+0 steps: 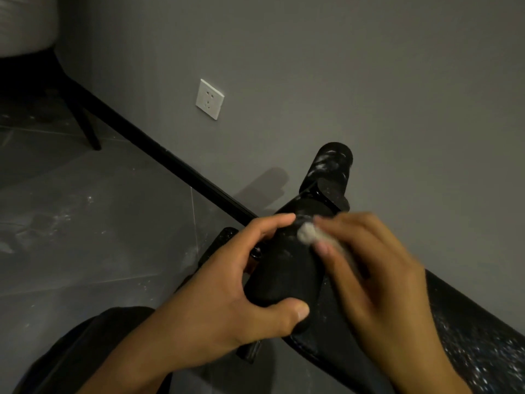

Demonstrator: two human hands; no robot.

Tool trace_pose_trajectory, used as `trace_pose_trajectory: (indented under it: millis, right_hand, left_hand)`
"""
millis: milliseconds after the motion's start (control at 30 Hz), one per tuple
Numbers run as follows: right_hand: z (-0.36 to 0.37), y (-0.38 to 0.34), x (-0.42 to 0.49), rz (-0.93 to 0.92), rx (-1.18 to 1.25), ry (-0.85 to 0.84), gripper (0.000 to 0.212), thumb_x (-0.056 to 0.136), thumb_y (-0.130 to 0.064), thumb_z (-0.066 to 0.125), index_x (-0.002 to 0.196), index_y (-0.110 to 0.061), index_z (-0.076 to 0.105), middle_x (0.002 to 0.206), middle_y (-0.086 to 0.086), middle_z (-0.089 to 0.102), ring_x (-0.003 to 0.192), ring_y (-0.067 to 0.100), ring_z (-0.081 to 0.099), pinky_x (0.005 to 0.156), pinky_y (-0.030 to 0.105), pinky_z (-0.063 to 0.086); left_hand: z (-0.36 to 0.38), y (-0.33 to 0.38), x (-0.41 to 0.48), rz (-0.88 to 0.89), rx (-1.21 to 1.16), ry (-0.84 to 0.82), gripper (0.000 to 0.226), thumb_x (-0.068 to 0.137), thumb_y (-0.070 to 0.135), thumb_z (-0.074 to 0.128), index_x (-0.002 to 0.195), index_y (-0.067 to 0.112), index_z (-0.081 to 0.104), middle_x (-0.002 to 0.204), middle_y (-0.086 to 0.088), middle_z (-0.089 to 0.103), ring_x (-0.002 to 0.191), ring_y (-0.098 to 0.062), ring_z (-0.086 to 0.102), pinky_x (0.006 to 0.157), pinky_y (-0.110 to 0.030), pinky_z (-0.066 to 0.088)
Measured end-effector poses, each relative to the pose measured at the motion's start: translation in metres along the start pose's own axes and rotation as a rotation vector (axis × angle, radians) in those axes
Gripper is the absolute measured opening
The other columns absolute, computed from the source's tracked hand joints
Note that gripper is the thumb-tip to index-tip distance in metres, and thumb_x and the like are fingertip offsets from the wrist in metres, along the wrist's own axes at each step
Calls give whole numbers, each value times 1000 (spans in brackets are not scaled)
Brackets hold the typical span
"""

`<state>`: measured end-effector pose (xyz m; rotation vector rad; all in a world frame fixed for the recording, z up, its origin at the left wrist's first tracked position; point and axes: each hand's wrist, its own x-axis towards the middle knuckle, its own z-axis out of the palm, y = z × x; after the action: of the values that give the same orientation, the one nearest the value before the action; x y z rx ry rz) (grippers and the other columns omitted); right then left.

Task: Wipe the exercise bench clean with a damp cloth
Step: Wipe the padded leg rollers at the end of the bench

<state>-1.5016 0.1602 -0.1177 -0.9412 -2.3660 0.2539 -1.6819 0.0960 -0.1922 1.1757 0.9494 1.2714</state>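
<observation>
At the far left a chair (31,66) with a pale seat and black legs stood on the dark tiled floor (85,223), which carried pale dust marks; a black skirting strip (170,160) ran diagonally along the foot of the grey wall (369,81); a white socket plate (209,99) was fixed to that wall just above the strip.

Low in the frame a dark-clad knee (93,345) was in view; above it the left hand (227,302) was wrapped around a black padded roller (284,268) of the exercise bench (468,322), its fingers curled over the roller's left side and its thumb pressed under the near end; the grip was closed on the roller.

The right hand (377,277), blurred, lay over the roller's upper right side; its thumb and fingers pinched a small grey cloth (308,234), and the bunched end of that cloth touched the roller's surface close to the left fingertips; white smears showed on the roller beside the cloth.

Beyond the hands a second black roller (331,166), streaked with white residue, stood near the wall.

To the right the bench's long black pad ran toward the lower right corner, speckled with white dust along its near stretch.
</observation>
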Motion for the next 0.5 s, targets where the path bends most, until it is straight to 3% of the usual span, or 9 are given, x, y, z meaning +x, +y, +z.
trace_pose_trajectory:
  millis: [133, 267, 333, 500]
  right_hand:
    - [-3, -8, -18, -97, 105, -17, 25, 92, -28, 64, 116, -21, 71, 111, -5, 64, 104, 7, 64, 83, 15, 49]
    - [0, 8, 16, 39, 40, 44, 25, 93, -30, 67, 117, -24, 67, 109, -17, 64, 102, -3, 62, 83, 12, 48]
    - [5, 13, 29, 71, -7, 80, 20, 94, -29, 66, 113, -22, 67, 107, -14, 65, 101, -3, 61, 84, 14, 49]
    - [5, -8, 5, -63, -10, 5, 15, 98, -19, 63, 109, -17, 73, 107, -6, 57, 99, 4, 60, 81, 15, 47]
  left_hand:
    - [-5, -3, 3, 2, 28, -28, 82, 67, 46, 85, 138, 59, 46, 143, 23, 51, 132, -12, 57, 103, -41, 54]
    - [-10, -4, 5, -24, -70, -62, 78, 67, 47, 82, 138, 55, 51, 145, 15, 52, 131, -14, 59, 102, -41, 55]
    - [-11, -5, 6, -27, -92, -66, 75, 68, 48, 78, 137, 56, 51, 145, 12, 52, 131, -13, 59, 103, -40, 55]
    - [-10, -10, 6, -65, -305, -133, 69, 74, 32, 77, 136, 53, 55, 141, 1, 58, 131, -25, 59, 97, -51, 56]
